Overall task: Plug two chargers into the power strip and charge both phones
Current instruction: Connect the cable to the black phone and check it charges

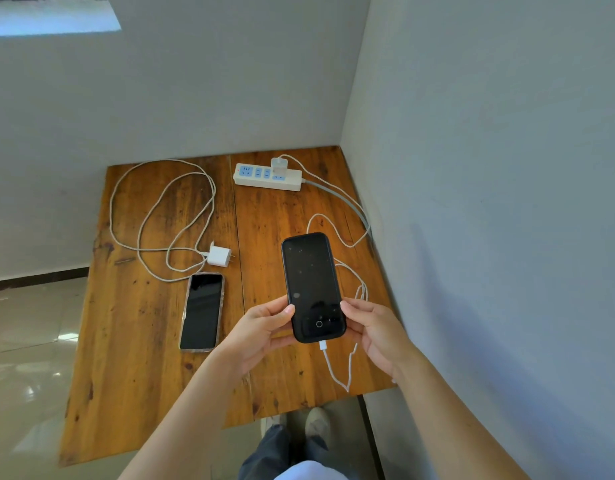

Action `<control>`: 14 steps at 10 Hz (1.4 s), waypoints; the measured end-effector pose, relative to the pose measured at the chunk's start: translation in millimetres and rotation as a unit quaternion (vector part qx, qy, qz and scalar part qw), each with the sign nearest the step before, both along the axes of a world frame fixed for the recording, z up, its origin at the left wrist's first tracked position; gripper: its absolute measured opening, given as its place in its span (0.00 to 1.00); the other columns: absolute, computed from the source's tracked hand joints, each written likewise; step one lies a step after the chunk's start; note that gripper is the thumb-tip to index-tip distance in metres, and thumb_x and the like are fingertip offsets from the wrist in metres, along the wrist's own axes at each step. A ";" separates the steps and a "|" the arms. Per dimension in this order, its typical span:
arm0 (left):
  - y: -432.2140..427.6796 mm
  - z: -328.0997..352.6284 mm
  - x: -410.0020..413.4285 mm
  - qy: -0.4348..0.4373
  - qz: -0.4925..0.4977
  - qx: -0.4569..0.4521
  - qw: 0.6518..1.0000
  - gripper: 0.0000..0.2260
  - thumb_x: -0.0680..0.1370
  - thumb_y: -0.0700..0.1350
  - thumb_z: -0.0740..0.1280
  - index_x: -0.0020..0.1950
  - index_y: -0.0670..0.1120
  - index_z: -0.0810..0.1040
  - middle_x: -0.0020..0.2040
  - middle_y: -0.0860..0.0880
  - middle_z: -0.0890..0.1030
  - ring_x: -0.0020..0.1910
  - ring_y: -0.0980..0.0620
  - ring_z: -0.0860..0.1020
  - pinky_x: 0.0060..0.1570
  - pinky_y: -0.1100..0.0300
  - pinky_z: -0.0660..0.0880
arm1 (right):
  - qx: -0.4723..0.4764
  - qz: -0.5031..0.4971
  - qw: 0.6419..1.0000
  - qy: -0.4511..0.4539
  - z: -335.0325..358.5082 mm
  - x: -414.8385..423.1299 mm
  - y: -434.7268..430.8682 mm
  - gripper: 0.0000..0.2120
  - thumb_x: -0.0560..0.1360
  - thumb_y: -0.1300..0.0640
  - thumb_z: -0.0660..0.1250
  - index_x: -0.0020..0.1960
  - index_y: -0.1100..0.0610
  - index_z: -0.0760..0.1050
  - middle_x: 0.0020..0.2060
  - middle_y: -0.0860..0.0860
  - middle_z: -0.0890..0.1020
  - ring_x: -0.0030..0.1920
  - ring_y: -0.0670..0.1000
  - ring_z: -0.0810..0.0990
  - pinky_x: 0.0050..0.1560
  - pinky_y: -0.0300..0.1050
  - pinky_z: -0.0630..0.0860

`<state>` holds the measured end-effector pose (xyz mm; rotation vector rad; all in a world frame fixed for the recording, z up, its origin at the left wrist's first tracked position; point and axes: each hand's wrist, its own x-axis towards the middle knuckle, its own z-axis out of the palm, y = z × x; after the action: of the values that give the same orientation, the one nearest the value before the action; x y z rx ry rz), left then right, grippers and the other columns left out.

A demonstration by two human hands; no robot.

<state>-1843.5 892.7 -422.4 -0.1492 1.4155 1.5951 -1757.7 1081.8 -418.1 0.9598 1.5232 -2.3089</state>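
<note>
Head view, the only one. Black phone [313, 287] held above the near right part of the wooden table [133, 341], long axis running away from the body, screen up and dark. Left hand [261, 327] pinching its lower left edge, thumb on the screen side; right hand [375, 327] gripping the lower right edge, fingers curled behind. White cable [328, 362] already seated in the bottom port, looping off to the charger [279, 164] plugged into the power strip [268, 176] at the far edge.

Half done, by the look of it — second charger [218, 255] lying loose, prongs pointing right, mid-table, ahead and left of the hands. Left hand nearer to it. Second phone [202, 311] flat on the table just left of the left hand, long axis also pointing away. Coiled cable [160, 209] sprawled beyond it — likely to drag when the loose charger goes to the strip. Free sockets toward the strip's left end.
</note>
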 end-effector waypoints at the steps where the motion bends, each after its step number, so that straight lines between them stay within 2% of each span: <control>1: -1.4 3.0 -0.8 0.007 0.001 0.012 1.000 0.14 0.80 0.41 0.61 0.65 0.49 0.76 0.58 0.47 0.83 0.58 0.47 0.81 0.58 0.48 0.77 | -0.016 0.002 1.000 0.016 3.5 -0.4 -0.3 0.11 0.78 0.64 0.62 0.57 0.62 0.79 0.52 0.57 0.85 0.53 0.54 0.84 0.51 0.44 0.81; 2: -1.0 4.6 -0.7 -0.004 0.013 0.020 1.000 0.15 0.78 0.43 0.63 0.65 0.48 0.76 0.59 0.45 0.82 0.58 0.47 0.81 0.51 0.52 0.81 | -0.023 -0.004 1.000 0.016 2.4 0.4 0.0 0.11 0.78 0.64 0.62 0.58 0.62 0.79 0.52 0.57 0.85 0.54 0.54 0.84 0.53 0.46 0.80; 4: -1.7 6.4 0.4 -0.014 0.024 0.029 0.999 0.14 0.78 0.43 0.64 0.63 0.48 0.77 0.58 0.45 0.82 0.56 0.47 0.81 0.47 0.54 0.81 | -0.029 -0.013 0.999 0.021 2.5 3.1 -0.3 0.11 0.78 0.63 0.63 0.58 0.62 0.79 0.52 0.57 0.85 0.52 0.53 0.84 0.48 0.43 0.81; 5: -1.8 6.7 0.7 -0.013 0.025 0.028 0.999 0.14 0.78 0.43 0.64 0.63 0.48 0.77 0.58 0.45 0.82 0.56 0.47 0.82 0.46 0.55 0.81 | -0.032 -0.016 0.999 0.024 2.9 3.7 -1.2 0.10 0.78 0.63 0.63 0.57 0.61 0.79 0.52 0.57 0.85 0.53 0.53 0.84 0.48 0.43 0.82; 8: -0.5 6.5 -0.1 -0.009 0.026 0.028 0.999 0.14 0.77 0.44 0.65 0.62 0.49 0.77 0.58 0.46 0.82 0.58 0.47 0.81 0.49 0.53 0.80 | -0.033 -0.025 0.999 0.027 6.0 3.4 -0.9 0.10 0.77 0.63 0.63 0.57 0.61 0.79 0.51 0.56 0.86 0.52 0.53 0.85 0.48 0.43 0.82; 14: 5.6 5.7 -4.8 0.004 0.024 0.022 0.999 0.11 0.77 0.43 0.65 0.58 0.52 0.79 0.54 0.49 0.83 0.55 0.50 0.82 0.48 0.54 0.81 | -0.027 -0.021 0.999 0.025 11.7 0.0 2.5 0.10 0.77 0.62 0.64 0.55 0.58 0.80 0.51 0.55 0.86 0.53 0.52 0.84 0.49 0.43 0.82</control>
<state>-1848.3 898.3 -416.7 -0.1514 1.3924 1.6658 -1757.7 1084.3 -406.4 0.9357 1.4662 -2.4078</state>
